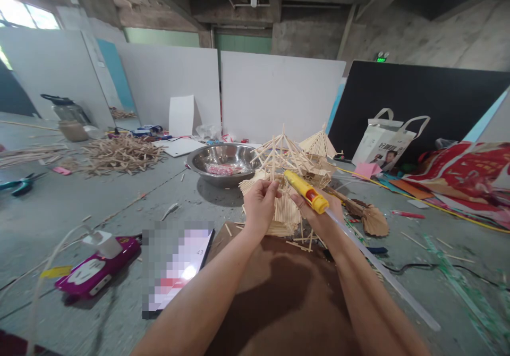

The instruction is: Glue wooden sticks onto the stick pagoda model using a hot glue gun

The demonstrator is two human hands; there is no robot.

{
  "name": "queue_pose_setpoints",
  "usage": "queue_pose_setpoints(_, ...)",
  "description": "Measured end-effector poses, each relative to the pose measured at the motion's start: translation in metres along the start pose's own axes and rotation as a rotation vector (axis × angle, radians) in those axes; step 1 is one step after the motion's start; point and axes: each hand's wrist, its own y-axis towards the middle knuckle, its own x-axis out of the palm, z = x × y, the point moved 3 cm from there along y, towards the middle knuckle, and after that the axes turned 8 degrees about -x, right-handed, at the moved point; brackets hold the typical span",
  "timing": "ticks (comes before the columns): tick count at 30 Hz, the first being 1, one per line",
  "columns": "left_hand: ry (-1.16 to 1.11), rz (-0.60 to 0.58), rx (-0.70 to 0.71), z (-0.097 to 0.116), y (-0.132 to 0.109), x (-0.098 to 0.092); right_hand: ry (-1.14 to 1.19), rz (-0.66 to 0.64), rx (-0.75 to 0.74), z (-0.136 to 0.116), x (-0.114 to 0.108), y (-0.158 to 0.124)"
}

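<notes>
My left hand [258, 207] is closed in a pinch around a thin wooden stick [273, 157] that points upward. In my right hand [323, 215] is a yellow hot glue gun [305, 187], its fingers wrapped round the body. A long clear glue stick [382, 271] trails out of the gun's back end toward me. Both hands are at the near side of a model built of wooden sticks [289, 207], the gun's nozzle end close to the left fingers. Slanted stick roof frames [283, 146] rise behind them. Whether the pinched stick touches the model I cannot tell.
A metal bowl [199, 167] stands beyond my left hand, with a heap of sticks [123, 154] farther left. A tablet [185, 276] and a purple power strip [99, 271] lie nearer left. On the right are a hand broom [372, 218], a cable [418, 264] and a paper bag [380, 141].
</notes>
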Motion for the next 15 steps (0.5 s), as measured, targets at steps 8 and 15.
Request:
queue_pose_setpoints(8, 0.009, 0.006, -0.005, 0.0042, -0.0011, 0.0001, -0.004, -0.016, 0.014, 0.0, -0.0002, -0.0003)
queue_pose_setpoints(15, 0.025, -0.012, -0.016, 0.0057, -0.0006, -0.0006, -0.026, -0.063, 0.041, 0.0006, 0.0, -0.0009)
